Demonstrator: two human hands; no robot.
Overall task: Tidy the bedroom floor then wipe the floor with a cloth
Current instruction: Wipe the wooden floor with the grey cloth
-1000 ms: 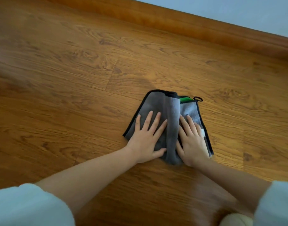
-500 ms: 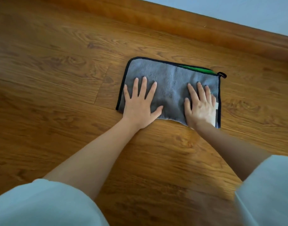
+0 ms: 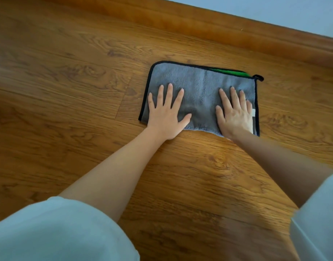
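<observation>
A grey cloth point(image 3: 199, 87) with black edging, a green strip at its far edge and a small black loop at its far right corner lies spread flat on the wooden floor point(image 3: 67, 95). My left hand point(image 3: 166, 113) presses flat on the cloth's left part, fingers straight and spread. My right hand point(image 3: 234, 114) presses flat on its right part, fingers straight. Both arms reach forward from pale sleeves at the bottom of the view.
A wooden skirting board point(image 3: 218, 29) runs diagonally across the top, with a pale wall point(image 3: 293, 10) above it, a short way beyond the cloth. Bare wooden floor extends left of the cloth and toward me.
The cloth was bunched between my hands close to me a second ago. It has spread out flat and slid away toward the skirting board, both hands pressing on it and moving apart.
</observation>
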